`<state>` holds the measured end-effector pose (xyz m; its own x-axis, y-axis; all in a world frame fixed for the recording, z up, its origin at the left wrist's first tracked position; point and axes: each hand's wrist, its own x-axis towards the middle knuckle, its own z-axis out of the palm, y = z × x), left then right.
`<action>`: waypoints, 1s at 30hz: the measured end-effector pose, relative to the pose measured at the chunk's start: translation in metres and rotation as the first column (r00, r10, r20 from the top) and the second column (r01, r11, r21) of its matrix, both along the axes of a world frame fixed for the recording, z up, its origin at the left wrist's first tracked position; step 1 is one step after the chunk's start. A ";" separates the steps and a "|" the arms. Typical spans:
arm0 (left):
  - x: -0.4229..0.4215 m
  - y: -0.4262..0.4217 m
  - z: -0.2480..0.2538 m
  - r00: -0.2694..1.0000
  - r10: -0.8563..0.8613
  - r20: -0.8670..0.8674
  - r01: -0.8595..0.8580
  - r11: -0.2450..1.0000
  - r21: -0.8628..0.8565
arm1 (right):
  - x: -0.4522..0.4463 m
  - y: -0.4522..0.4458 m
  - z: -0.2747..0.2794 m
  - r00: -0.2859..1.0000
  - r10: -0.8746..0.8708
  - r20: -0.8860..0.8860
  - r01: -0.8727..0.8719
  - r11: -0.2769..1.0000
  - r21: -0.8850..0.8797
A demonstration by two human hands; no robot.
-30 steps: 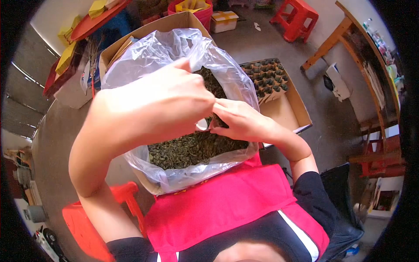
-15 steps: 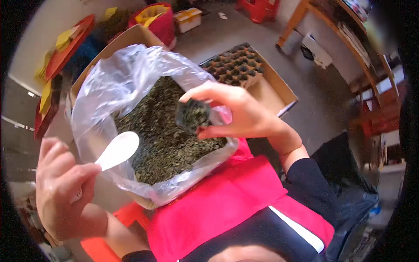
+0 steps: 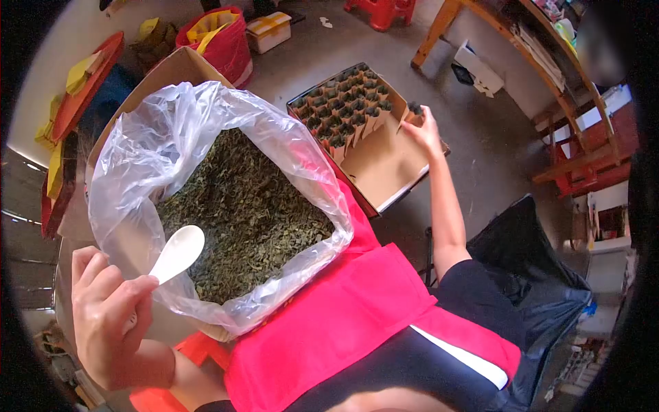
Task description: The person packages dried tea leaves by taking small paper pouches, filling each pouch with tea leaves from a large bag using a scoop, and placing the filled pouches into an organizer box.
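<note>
My left hand (image 3: 110, 316) is closed around the handle of a white spoon (image 3: 180, 248), whose bowl hangs over the near left side of the crushed dried leaves (image 3: 240, 213). No leaves show in the spoon. The leaves fill a clear plastic bag (image 3: 130, 165) that lines a cardboard box (image 3: 184, 65). Out to the right, my right hand (image 3: 427, 134) pinches a small brown packet (image 3: 413, 110) with a dark top, above the right side of a shallow carton (image 3: 384, 172). Rows of similar upright packets (image 3: 343, 103) fill the carton's far left part.
A red bucket (image 3: 223, 55) with yellow material and a white box (image 3: 269, 31) stand at the back. Red stools (image 3: 381, 12) and a wooden table (image 3: 439, 27) are farther off. Black sheeting (image 3: 528, 268) lies at my right. A red apron (image 3: 329, 309) covers my lap.
My right hand has carried the packet from over the leaves out to the carton at the right. The left hand still holds the spoon near the bag. The view has shifted slightly.
</note>
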<state>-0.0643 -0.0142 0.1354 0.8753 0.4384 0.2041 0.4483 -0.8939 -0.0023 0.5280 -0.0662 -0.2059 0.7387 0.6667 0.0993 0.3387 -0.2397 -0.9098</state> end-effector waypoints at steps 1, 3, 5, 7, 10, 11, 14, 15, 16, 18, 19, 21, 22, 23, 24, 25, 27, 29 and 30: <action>0.000 0.000 -0.001 1.000 0.005 0.000 -0.005 1.000 -0.006 | -0.001 0.003 -0.005 0.990 -0.040 0.135 0.052 0.995 -0.089; -0.001 0.000 -0.004 1.000 0.014 -0.002 -0.014 1.000 -0.019 | 0.006 0.014 -0.032 0.963 -0.137 0.231 0.179 0.969 -0.171; -0.003 0.001 -0.006 1.000 0.013 -0.012 -0.014 0.999 -0.038 | 0.015 0.023 -0.055 0.948 -0.172 0.269 0.236 0.945 -0.225; -0.003 0.002 -0.006 1.000 0.016 -0.023 -0.017 0.999 -0.046 | 0.025 0.032 -0.075 0.952 -0.195 0.237 0.249 0.942 -0.224; -0.002 0.003 -0.009 0.999 0.025 -0.036 -0.027 0.998 -0.057 | 0.030 0.037 -0.091 0.962 -0.197 0.190 0.242 0.938 -0.248; -0.002 0.003 -0.010 0.999 0.029 -0.038 -0.032 0.997 -0.066 | 0.031 0.037 -0.094 0.964 -0.183 0.194 0.228 0.942 -0.244; -0.002 0.004 -0.014 0.999 0.036 -0.030 -0.038 0.997 -0.071 | 0.038 0.043 -0.103 0.968 -0.190 0.167 0.226 0.946 -0.231; -0.002 0.004 -0.015 0.999 0.038 -0.027 -0.040 0.997 -0.070 | 0.036 0.046 -0.102 0.963 -0.193 0.189 0.232 0.949 -0.212; -0.002 0.004 -0.016 0.999 0.032 -0.029 -0.034 0.997 -0.068 | 0.033 0.049 -0.102 0.957 -0.196 0.212 0.238 0.952 -0.192; -0.001 0.005 -0.016 0.999 0.021 -0.032 -0.023 0.998 -0.065 | 0.033 0.053 -0.103 0.965 -0.198 0.174 0.227 0.959 -0.170; -0.001 0.005 -0.017 0.999 0.024 -0.035 -0.027 0.997 -0.070 | 0.034 0.057 -0.106 0.965 -0.198 0.173 0.223 0.964 -0.143; -0.004 0.004 -0.018 0.999 0.032 -0.043 -0.035 0.996 -0.077 | 0.033 0.061 -0.106 0.964 -0.203 0.172 0.227 0.965 -0.130; -0.004 0.004 -0.019 0.998 0.037 -0.042 -0.040 0.996 -0.083 | 0.031 0.063 -0.104 0.962 -0.209 0.174 0.234 0.962 -0.143; -0.005 0.004 -0.019 0.998 0.042 -0.041 -0.045 0.995 -0.089 | 0.029 0.065 -0.101 0.961 -0.214 0.174 0.242 0.958 -0.156; -0.005 0.003 -0.020 0.998 0.047 -0.041 -0.050 0.994 -0.095 | 0.026 0.066 -0.097 0.961 -0.213 0.176 0.242 0.956 -0.164; -0.006 0.003 -0.021 0.998 0.048 -0.037 -0.051 0.994 -0.093 | 0.023 0.066 -0.094 0.961 -0.212 0.177 0.242 0.955 -0.171; -0.006 0.003 -0.023 0.998 0.050 -0.029 -0.052 0.995 -0.088 | 0.021 0.068 -0.091 0.961 -0.207 0.185 0.241 0.952 -0.187; -0.005 0.003 -0.023 0.998 0.052 -0.031 -0.055 0.995 -0.085 | 0.025 0.071 -0.094 0.960 -0.199 0.198 0.239 0.949 -0.205; -0.004 0.003 -0.023 0.998 0.053 -0.032 -0.056 0.995 -0.084 | 0.027 0.072 -0.097 0.961 -0.191 0.201 0.232 0.951 -0.204</action>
<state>-0.0685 -0.0116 0.1127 0.8547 0.5002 0.1390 0.4972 -0.8657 0.0584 0.5549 0.0058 -0.3025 0.8489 0.5174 0.1078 0.4087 -0.5133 -0.7546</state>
